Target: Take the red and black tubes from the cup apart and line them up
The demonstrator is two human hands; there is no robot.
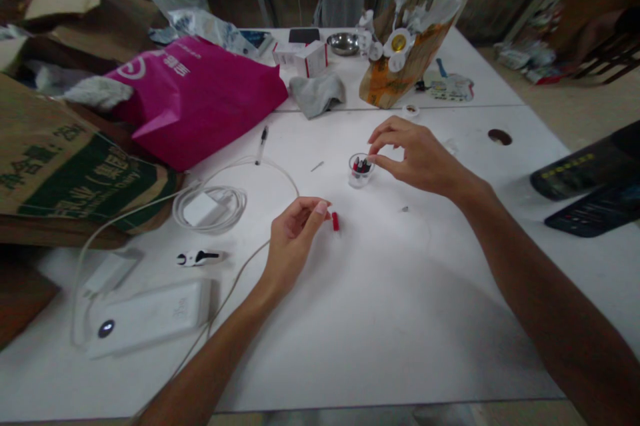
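Pinches with the left hand [294, 234], thumb and index pressed together, seemingly on the upper end of a small red piece [335, 221] at or just above the white table [390, 326]; cannot tell whether touching its surface. Curls the right hand [425, 156] in beside a small clear cup [357, 181], with thumb and fingertips brought near one another at the right side of the rim; cannot tell whether pinching anything there or only touching the edge.

Looks partway along, judging from the layout. Shows several dark and red pieces [361, 166] already inside the cup, roughly upright and bunched together, too small and blurred to count. Shows one red piece outside, at the left fingertips, near the cup on the close side and slightly to the left. Also shows a small grey bit [405, 209] loose to the right of the cup, beneath the right forearm's reach, and a thin grey bit [317, 166] loose to the left. Cannot judge how much remains.

Reaches in with both forearms from the near side, converging toward the cup. Extends the right arm farther, slanting up from the lower right corner, with the back of the hand upward and fingers pointing left. Holds the left hand lower and closer, angled in from the lower left, with thumb uppermost and the other fingers folded toward the palm.
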